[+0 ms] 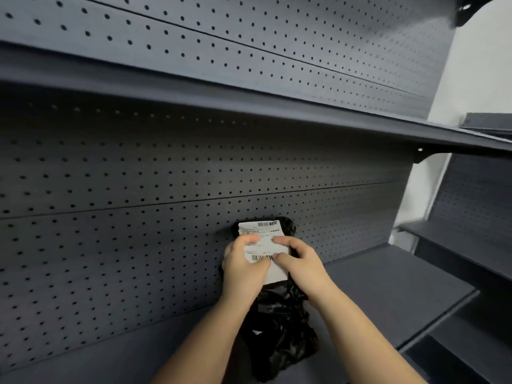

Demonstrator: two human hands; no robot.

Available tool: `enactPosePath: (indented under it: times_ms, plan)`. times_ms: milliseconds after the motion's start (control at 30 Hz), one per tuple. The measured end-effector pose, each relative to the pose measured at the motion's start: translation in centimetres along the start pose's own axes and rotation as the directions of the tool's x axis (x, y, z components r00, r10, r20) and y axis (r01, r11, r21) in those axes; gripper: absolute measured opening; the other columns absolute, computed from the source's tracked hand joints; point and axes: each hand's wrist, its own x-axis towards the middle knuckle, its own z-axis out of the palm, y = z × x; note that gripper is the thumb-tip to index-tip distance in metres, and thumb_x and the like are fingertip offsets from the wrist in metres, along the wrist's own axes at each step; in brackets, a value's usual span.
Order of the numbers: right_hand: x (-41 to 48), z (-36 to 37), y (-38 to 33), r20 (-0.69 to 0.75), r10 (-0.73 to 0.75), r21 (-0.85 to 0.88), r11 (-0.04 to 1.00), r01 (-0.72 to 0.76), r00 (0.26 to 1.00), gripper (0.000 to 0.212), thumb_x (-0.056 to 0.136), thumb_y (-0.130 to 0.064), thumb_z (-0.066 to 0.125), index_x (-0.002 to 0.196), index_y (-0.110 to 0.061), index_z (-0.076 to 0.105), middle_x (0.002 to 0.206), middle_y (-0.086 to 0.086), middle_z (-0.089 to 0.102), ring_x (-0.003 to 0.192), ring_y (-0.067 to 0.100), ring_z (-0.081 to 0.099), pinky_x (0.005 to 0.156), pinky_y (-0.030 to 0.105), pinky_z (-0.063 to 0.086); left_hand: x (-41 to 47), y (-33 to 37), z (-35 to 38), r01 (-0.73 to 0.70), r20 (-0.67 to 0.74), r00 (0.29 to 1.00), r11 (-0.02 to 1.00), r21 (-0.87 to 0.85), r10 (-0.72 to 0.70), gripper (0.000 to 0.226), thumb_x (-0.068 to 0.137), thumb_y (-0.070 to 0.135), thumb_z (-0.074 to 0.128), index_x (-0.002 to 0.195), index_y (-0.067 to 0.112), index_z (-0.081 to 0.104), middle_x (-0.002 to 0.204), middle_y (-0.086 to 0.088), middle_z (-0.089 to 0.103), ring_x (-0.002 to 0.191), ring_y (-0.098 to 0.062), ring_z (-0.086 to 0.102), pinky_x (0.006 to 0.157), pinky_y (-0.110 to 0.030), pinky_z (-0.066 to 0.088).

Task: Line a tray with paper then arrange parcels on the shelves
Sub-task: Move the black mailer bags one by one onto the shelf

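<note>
Standing black crinkled plastic parcel [279, 328] w/ white barcode label [260, 231] on dark grey metal shelf [388, 286] | loc: upright, top by perforated back panel [138, 231] | L hand [243, 270] + R hand [299, 267]: both curled round upper part, thumbs on label | prob. steadying so label faces out

Print on label [263, 245] too small to read; barcode rows partly covered by fingers of left hand [241, 270] and right hand [302, 270]. Both forearms [210, 342] cut off at bottom edge. Top of parcel [279, 322] near pegboard [110, 245]: contact not resolvable. Black bracket [468, 9] cropped at top right; left pegboard holes blurred
</note>
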Motion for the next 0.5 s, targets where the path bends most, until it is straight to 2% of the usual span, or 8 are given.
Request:
enactPosePath:
  times_ms: [133,267,367,433,500]
  plan:
    - [2.0,-2.2,0.9,0.093,-0.034,-0.011,0.999,0.035,0.995,0.031,0.088,-0.015,0.064,0.117,-0.026,0.065,0.111,-0.008,0.069,0.094,0.012,0.068,0.075,0.02,0.053,-0.4,-0.4,2.8,-0.007,-0.094,0.996,0.998,0.059,0.012,0.039,0.077,0.011,0.066,0.102,0.041,0.058,0.119,0.015,0.045,0.122,-0.013,0.043,0.091,-0.02,0.04]
    - [2.7,-3.3,2.8,0.167,0.0,0.014,1.0,-0.003,0.986,0.029,0.09,-0.014,0.063,0.117,-0.026,0.064,0.108,-0.009,0.069,0.093,0.005,0.067,0.07,0.014,0.049,-1.0,-1.4,4.5,0.059,-0.138,0.989,0.992,0.109,-0.044,0.039,0.074,0.015,0.063,0.101,0.043,0.057,0.114,0.021,0.045,0.123,-0.015,0.044,0.104,-0.038,0.044]
    - [3.1,-3.4,3.9,0.184,-0.006,0.039,0.999,-0.002,0.983,0.03,0.091,-0.01,0.062,0.119,-0.023,0.063,0.105,-0.012,0.066,0.088,-0.002,0.063,0.061,0.006,0.046,-1.3,-1.5,4.9,0.085,-0.151,0.986,0.991,0.104,-0.069,0.037,0.075,0.015,0.064,0.096,0.044,0.055,0.109,0.024,0.043,0.123,-0.016,0.045,0.102,-0.04,0.046]
    - [3.3,-3.6,4.2,0.204,-0.02,0.061,0.998,0.008,0.979,0.031,0.091,-0.01,0.062,0.119,-0.023,0.063,0.112,-0.009,0.066,0.095,0.001,0.063,0.065,0.008,0.047,-1.4,-1.4,5.1,0.094,-0.158,0.985,0.99,0.107,-0.076,0.037,0.075,0.015,0.064,0.098,0.043,0.056,0.109,0.023,0.044,0.123,-0.017,0.045,0.103,-0.04,0.046]
    - [3.5,-3.8,4.4,0.21,-0.05,0.072,0.997,0.035,0.976,0.03,0.09,-0.01,0.064,0.116,-0.025,0.063,0.123,-0.006,0.062,0.107,0.007,0.061,0.078,0.015,0.049,-1.7,-1.0,4.9,0.088,-0.177,0.982,0.989,0.119,-0.066,0.038,0.076,0.014,0.064,0.102,0.041,0.058,0.11,0.025,0.044,0.123,-0.016,0.045,0.104,-0.04,0.045]
